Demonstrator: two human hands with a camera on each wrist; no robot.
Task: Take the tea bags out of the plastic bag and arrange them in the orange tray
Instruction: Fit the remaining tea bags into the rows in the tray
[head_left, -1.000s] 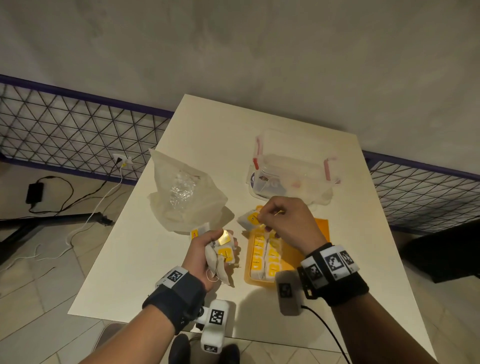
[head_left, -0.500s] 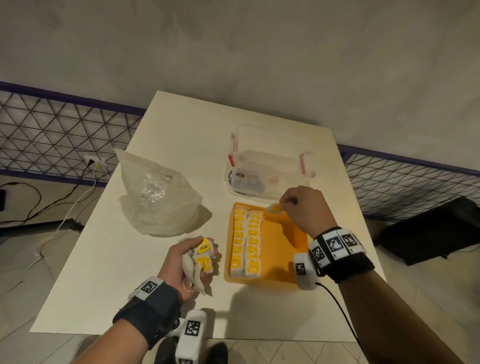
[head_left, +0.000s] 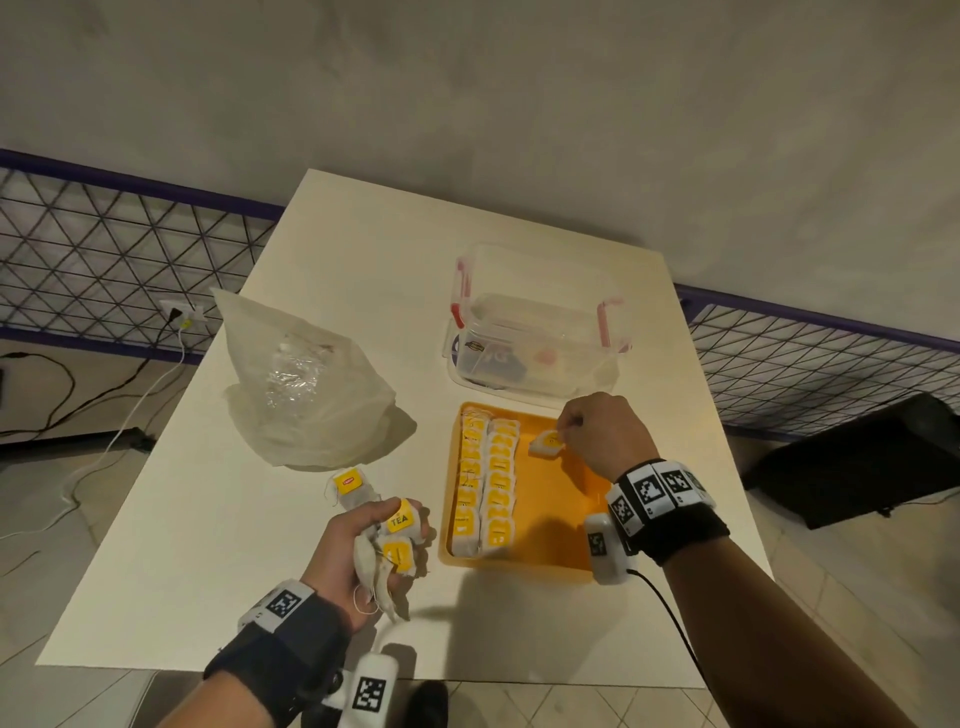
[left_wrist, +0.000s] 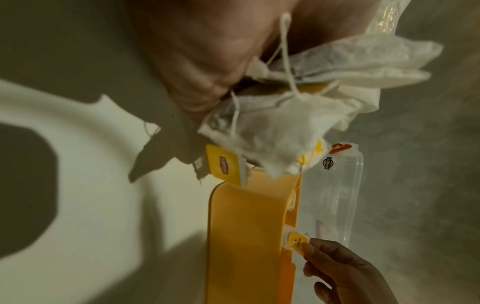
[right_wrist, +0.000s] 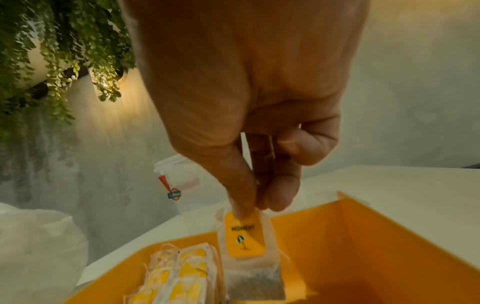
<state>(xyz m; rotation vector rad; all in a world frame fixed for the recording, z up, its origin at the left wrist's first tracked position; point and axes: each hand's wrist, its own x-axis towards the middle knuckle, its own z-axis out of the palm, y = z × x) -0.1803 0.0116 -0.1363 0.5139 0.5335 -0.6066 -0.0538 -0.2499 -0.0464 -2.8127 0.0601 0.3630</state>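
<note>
The orange tray (head_left: 550, 525) lies on the white table with two rows of tea bags (head_left: 485, 488) along its left side. My right hand (head_left: 563, 428) pinches one tea bag (head_left: 545, 445) by its yellow tag over the tray's far end, right of the rows; the same tea bag (right_wrist: 246, 255) hangs into the tray in the right wrist view. My left hand (head_left: 395, 535) grips a bunch of tea bags (head_left: 387, 556) left of the tray. Another tea bag (head_left: 349, 487) lies loose on the table above that hand. The crumpled plastic bag (head_left: 306, 395) sits further left.
A clear plastic container (head_left: 535, 332) with red clips stands just behind the tray. The table's front edge (head_left: 363, 673) is close to my wrists. A wire fence (head_left: 104, 260) and cables on the floor lie beyond the table's left side.
My right hand has carried its tea bag from above the rows to the tray's far end and lowered it. My left hand keeps its bunch beside the tray.
</note>
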